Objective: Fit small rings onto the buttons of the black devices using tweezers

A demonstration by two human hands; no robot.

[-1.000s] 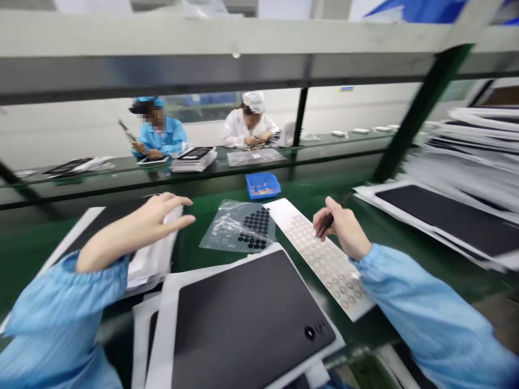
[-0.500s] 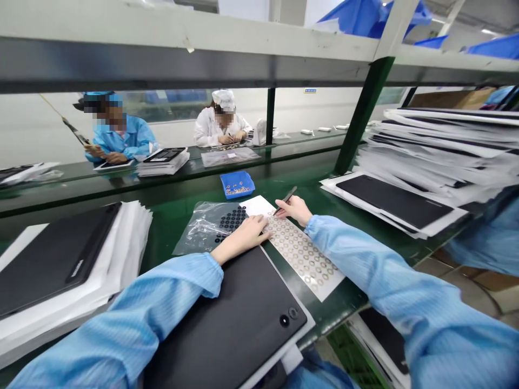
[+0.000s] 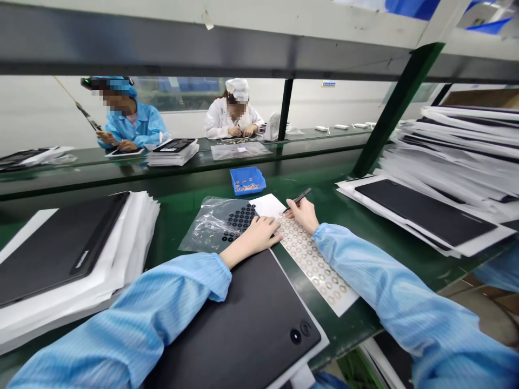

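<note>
A black tablet back cover (image 3: 247, 319) lies in front of me on white wrapping. Beside it runs a white sheet of small ring stickers (image 3: 312, 259). My left hand (image 3: 257, 237) rests flat with its fingers pressed on the near end of that sheet. My right hand (image 3: 303, 213) pinches black tweezers (image 3: 299, 199) whose tips touch the sheet. A clear bag with black round pads (image 3: 227, 221) lies just left of the hands.
A small blue tray (image 3: 247, 180) of parts sits beyond the sheet. Stacks of wrapped black covers stand at the left (image 3: 68, 254) and right (image 3: 430, 210). Two people work across the green bench behind a rail (image 3: 162, 167).
My left hand left the stack on the left and came across to press on the sticker sheet. The right hand with the tweezers stayed on the sheet; the view steadied.
</note>
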